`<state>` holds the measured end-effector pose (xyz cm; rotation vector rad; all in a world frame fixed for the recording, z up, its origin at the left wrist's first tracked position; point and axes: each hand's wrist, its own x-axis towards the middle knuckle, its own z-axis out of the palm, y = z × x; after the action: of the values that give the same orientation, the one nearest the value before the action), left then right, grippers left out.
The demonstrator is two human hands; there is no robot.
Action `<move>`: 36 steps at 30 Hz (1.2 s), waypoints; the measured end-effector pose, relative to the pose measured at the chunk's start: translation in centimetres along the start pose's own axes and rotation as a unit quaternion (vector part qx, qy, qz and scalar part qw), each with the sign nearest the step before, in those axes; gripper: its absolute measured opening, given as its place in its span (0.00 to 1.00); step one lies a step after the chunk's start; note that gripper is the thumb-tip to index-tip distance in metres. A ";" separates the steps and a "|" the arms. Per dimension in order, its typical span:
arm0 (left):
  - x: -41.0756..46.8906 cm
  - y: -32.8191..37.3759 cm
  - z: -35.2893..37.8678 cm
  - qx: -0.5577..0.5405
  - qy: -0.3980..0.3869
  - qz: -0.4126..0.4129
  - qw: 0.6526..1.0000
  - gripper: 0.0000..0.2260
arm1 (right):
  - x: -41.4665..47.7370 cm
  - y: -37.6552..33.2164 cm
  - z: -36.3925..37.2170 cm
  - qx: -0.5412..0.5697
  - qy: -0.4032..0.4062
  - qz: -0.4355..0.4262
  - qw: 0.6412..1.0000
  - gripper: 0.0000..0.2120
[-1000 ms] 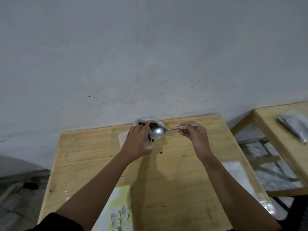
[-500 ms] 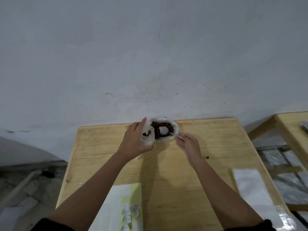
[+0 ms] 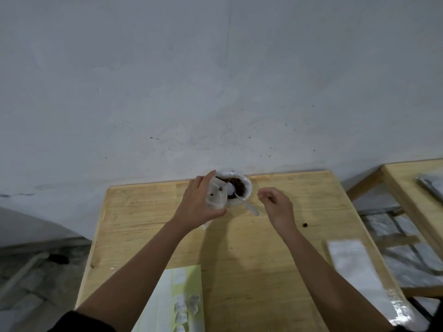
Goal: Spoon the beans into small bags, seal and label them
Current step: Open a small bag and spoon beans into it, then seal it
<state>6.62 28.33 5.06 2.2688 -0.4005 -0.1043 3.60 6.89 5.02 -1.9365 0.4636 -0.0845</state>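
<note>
Beside the bean bowl [image 3: 249,188], left hand [image 3: 195,205] grips the small bag [image 3: 215,196]; right hand [image 3: 278,205], loosely curled and empty, sits near the spoon [image 3: 242,200].

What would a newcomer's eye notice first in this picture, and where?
The left hand holds a small clear bag beside the bowl of beans at the far edge of the table, the spoon resting inside the bowl. The right hand hovers empty beside the spoon's handle. One stray bean lies further right.

Bare tabletop [image 3: 251,255] stretches between bowl [image 3: 248,188], label sheet [image 3: 167,295] and bag stack [image 3: 354,267].
</note>
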 end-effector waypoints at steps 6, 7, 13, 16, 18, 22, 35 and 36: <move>0.9 0.8 0.7 0.015 0.011 0.029 0.999 0.46 | -1.6 -5.3 0.4 -0.003 -0.188 -0.110 0.976 0.07; 1.0 0.9 0.7 0.014 0.016 0.036 0.999 0.46 | -1.7 -5.8 0.6 -0.022 -0.197 -0.123 0.972 0.07; 1.2 2.0 0.3 0.002 0.021 0.047 0.999 0.49 | -1.5 -7.1 1.0 -0.103 -0.184 -0.165 0.964 0.05; 1.2 2.4 -0.5 -0.079 -0.012 -0.014 0.997 0.48 | -0.7 -7.2 0.6 -0.092 -0.114 -0.153 0.977 0.04; 1.3 2.5 -1.2 -0.152 -0.005 -0.033 0.988 0.40 | -0.3 -7.2 0.0 -0.054 -0.070 -0.153 0.984 0.04; 1.8 3.7 -2.4 -0.254 0.064 -0.035 0.964 0.20 | -0.3 -8.1 -0.6 0.051 -0.030 -0.159 0.985 0.07; 2.4 5.6 -4.4 -0.356 0.143 -0.019 0.923 0.12 | -0.3 -10.1 -0.1 0.079 -0.030 -0.131 0.988 0.10; 2.3 5.8 -4.4 -0.350 0.143 -0.018 0.926 0.12 | -0.4 -10.2 -0.1 0.077 -0.029 -0.132 0.988 0.10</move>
<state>8.27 27.13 12.37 1.5507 -0.1285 0.0602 6.06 10.40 14.30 -1.8334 0.1557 -0.2278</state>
